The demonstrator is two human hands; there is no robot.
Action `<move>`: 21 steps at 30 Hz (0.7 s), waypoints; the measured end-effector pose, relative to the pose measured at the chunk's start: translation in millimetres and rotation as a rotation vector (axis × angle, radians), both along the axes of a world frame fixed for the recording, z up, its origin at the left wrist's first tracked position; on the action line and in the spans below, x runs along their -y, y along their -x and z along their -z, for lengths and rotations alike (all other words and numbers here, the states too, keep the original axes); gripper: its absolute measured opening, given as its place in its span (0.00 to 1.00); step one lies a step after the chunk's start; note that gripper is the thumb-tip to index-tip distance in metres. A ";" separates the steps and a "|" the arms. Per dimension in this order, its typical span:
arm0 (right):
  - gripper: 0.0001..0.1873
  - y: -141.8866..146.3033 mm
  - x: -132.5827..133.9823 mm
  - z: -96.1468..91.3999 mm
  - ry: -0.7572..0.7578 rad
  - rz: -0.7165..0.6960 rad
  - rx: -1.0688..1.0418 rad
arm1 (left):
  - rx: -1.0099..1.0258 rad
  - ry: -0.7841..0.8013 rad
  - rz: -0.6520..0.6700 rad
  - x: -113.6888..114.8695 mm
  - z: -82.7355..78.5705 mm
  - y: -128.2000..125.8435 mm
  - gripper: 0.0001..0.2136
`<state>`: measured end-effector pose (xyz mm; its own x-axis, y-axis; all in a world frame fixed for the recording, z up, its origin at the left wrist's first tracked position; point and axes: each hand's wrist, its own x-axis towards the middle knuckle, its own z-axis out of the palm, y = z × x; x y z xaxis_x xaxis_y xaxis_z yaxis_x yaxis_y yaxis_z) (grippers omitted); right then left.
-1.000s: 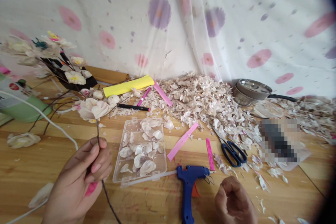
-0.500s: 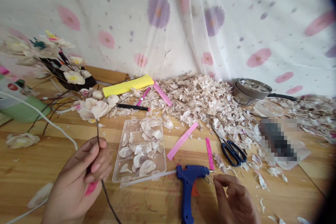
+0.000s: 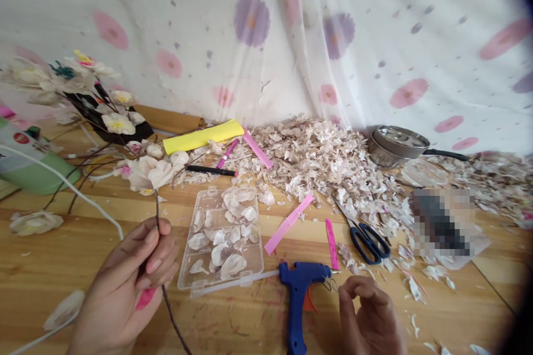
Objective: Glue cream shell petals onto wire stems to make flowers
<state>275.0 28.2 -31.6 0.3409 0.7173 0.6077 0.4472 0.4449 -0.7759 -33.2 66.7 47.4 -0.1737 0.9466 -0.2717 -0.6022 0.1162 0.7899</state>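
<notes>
Left hand is closed round the thin stem, pinched between thumb and fingers near-left on the bench, just left of the clear box of petals. The stem runs near to far. The flower sits at the far end and the bare end trails off toward the near edge, slanting a bit right.

Right hand is curled, with thumb and forefinger tips together right by the little wire stand under the glue gun. I honestly can't tell if it's gripping the wire or only touching it.

The gun lies on its side, barrel left to right, nozzle pointing right and handle toward the near edge.

My two cents: I'd keep fingertips off that metal tip, hold the stem low so the head doesn't wobble, and keep the petals clear of glue strings.
</notes>
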 end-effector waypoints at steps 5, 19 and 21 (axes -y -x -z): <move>0.08 -0.4 0.2 5.2 0.009 0.072 0.062 | -0.008 0.009 -0.010 0.8 1.4 0.0 0.07; 0.07 2.3 0.0 -4.0 -0.013 0.140 0.120 | 0.018 0.008 -0.018 1.8 -3.6 -2.3 0.09; 0.11 1.1 1.3 -6.4 -0.027 0.111 0.190 | 0.012 0.016 -0.011 1.8 -3.2 -1.7 0.09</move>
